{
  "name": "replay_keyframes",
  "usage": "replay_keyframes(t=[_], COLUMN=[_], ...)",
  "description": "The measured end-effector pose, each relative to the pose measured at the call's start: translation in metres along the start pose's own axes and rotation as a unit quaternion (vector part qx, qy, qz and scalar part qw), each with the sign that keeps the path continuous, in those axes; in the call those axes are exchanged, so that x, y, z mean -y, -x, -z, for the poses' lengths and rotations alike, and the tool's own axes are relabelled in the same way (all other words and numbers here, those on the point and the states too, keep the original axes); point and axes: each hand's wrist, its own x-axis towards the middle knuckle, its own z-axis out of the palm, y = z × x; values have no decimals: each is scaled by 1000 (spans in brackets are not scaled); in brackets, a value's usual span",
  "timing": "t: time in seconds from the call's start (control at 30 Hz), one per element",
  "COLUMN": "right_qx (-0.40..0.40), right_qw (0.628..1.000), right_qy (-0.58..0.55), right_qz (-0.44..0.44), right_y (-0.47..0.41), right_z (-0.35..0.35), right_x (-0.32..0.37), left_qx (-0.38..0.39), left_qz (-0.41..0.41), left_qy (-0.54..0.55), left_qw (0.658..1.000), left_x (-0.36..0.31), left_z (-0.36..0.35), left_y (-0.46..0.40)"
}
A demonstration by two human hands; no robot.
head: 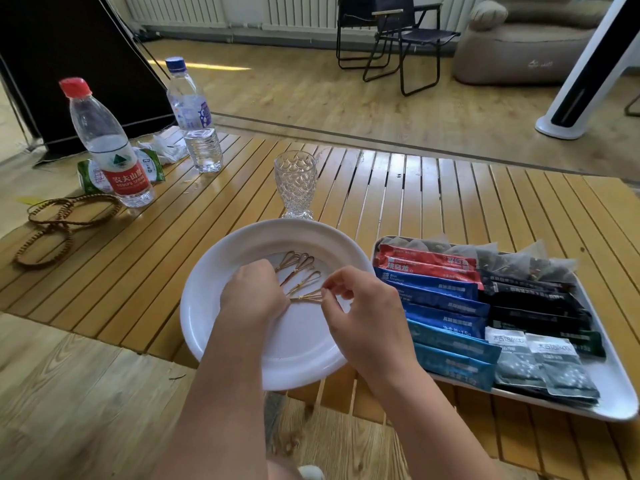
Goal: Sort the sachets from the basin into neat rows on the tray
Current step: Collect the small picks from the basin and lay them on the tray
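Observation:
A white basin [242, 358] sits on the slatted table in front of me. Inside it lie several thin picks with looped heads [301, 268]; I see no sachets in it. My left hand [252, 296] is curled over the stems of these picks. My right hand [360, 306] pinches the looped end of one pick between thumb and forefinger. To the right a white tray [616, 407] holds sachets in rows: red [426, 261], blue [443, 306], black [536, 306], and grey-white ones [543, 365] at the near end, with tea bags [519, 254] along the far edge.
A patterned glass [296, 181] stands just behind the basin. Two water bottles [110, 147] [194, 116], a green packet [145, 168], crumpled tissue and a beaded cord [59, 220] lie at the table's left. Chairs, a beanbag and a fan stand on the floor beyond.

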Motion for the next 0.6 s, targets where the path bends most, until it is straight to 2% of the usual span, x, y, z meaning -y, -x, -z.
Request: replay_keyframes(t=[0.13, 0.33, 0.6], right_qx=[20, 76, 73], right_qw=[1000, 997, 997], right_qy=[-9, -3, -2], right_qz=[1, -6, -23], right_y=[3, 7, 3], right_z=[-1, -8, -3], right_x=[-1, -3, -9], left_qx=[10, 15, 31], left_qz=[25, -4, -13], left_qy=[-56, -66, -89], left_qw=[998, 998, 996], left_x=[-2, -13, -21], left_z=[-2, -12, -15], left_y=[-1, -5, -1])
